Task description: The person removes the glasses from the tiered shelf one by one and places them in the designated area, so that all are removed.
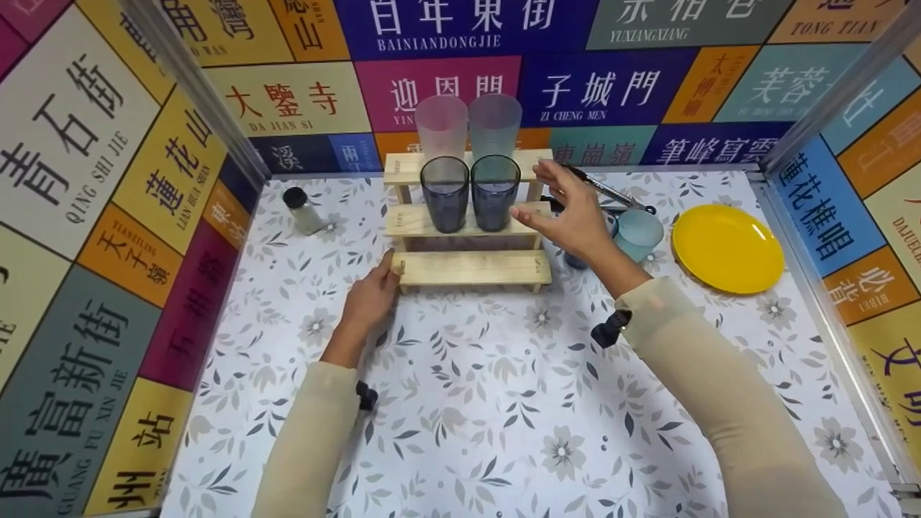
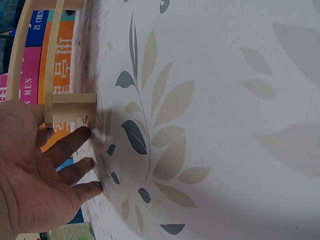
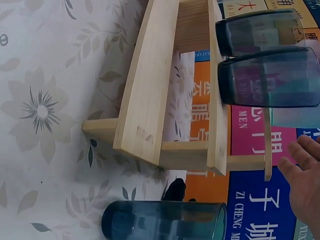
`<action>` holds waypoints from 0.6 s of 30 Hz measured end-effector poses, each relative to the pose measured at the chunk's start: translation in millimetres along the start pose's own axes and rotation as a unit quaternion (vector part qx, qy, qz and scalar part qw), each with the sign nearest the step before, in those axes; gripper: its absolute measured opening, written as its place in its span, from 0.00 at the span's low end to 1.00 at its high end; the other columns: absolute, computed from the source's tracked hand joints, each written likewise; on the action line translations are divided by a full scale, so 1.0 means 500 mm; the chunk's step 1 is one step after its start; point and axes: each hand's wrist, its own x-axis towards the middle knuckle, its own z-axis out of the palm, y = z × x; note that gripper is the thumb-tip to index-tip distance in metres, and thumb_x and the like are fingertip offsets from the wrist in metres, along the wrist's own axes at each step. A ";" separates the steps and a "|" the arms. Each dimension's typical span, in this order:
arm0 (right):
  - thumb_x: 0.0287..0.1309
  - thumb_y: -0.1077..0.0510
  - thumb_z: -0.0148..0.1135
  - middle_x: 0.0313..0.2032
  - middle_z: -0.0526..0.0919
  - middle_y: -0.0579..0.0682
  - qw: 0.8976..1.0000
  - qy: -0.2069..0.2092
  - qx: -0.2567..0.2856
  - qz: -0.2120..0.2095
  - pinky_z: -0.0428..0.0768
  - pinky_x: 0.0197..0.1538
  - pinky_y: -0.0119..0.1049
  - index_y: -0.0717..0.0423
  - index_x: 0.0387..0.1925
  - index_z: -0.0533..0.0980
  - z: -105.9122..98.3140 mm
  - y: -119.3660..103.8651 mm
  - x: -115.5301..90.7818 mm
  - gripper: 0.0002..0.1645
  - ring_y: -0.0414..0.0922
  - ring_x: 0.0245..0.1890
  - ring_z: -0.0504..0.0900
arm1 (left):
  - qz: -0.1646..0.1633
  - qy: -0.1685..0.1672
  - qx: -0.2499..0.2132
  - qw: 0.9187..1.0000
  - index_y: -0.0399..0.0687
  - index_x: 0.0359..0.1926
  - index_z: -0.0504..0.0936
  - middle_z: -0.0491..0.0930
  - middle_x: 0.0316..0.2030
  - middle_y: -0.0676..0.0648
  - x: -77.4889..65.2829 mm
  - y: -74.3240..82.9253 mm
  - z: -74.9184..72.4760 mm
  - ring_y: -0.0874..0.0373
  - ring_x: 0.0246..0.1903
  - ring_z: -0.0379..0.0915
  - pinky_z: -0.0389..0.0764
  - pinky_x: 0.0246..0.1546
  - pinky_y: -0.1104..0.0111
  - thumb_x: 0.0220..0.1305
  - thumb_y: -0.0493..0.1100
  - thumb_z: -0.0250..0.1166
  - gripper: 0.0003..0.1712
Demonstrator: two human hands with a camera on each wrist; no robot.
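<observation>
A three-step wooden rack [image 1: 471, 268] stands at the back of the table. Two dark translucent cups [image 1: 495, 198] sit upright side by side on its middle step, and two paler frosted cups [image 1: 441, 122] on the top step. With its thumb and forefinger my left hand [image 1: 370, 295] touches the left end of the lowest step; its other fingers extend loosely in the left wrist view. My right hand [image 1: 572, 212] hovers just right of the cups, thumb and fingers spread, with nothing held. In the right wrist view it appears beside the rack's upper end [image 3: 267, 150].
Right of the rack are a light blue cup [image 1: 639, 234], a dark blue cup [image 3: 162, 220] partly behind my right hand, and tongs [image 1: 611, 191]. A yellow plate [image 1: 728, 248] lies farther right. A small black-capped jar [image 1: 302, 212] stands at the left. Printed panels surround the table.
</observation>
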 end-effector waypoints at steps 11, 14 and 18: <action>0.58 0.43 0.87 0.77 0.76 0.58 0.999 -0.005 0.023 0.021 0.72 0.81 0.49 0.59 0.83 0.66 0.043 -0.010 0.015 0.61 0.55 0.78 0.76 | -0.011 0.003 0.004 1.000 0.64 0.89 0.58 0.78 0.76 0.36 0.029 -0.037 0.021 0.29 0.68 0.79 0.76 0.68 0.35 0.87 0.72 0.41 0.41; 0.58 0.44 0.87 0.77 0.76 0.58 0.999 -0.002 0.031 0.027 0.72 0.82 0.49 0.59 0.84 0.65 0.048 -0.012 0.019 0.61 0.55 0.78 0.76 | -0.004 0.010 0.003 1.000 0.64 0.89 0.59 0.79 0.75 0.37 0.045 -0.053 0.032 0.29 0.67 0.81 0.78 0.65 0.35 0.87 0.73 0.40 0.41; 0.58 0.43 0.87 0.76 0.78 0.58 0.999 -0.001 0.025 0.030 0.73 0.81 0.47 0.58 0.84 0.65 0.056 -0.015 0.023 0.61 0.54 0.77 0.78 | -0.011 0.009 -0.004 1.000 0.64 0.89 0.59 0.78 0.75 0.37 0.028 -0.033 0.022 0.28 0.69 0.78 0.76 0.69 0.34 0.88 0.71 0.42 0.39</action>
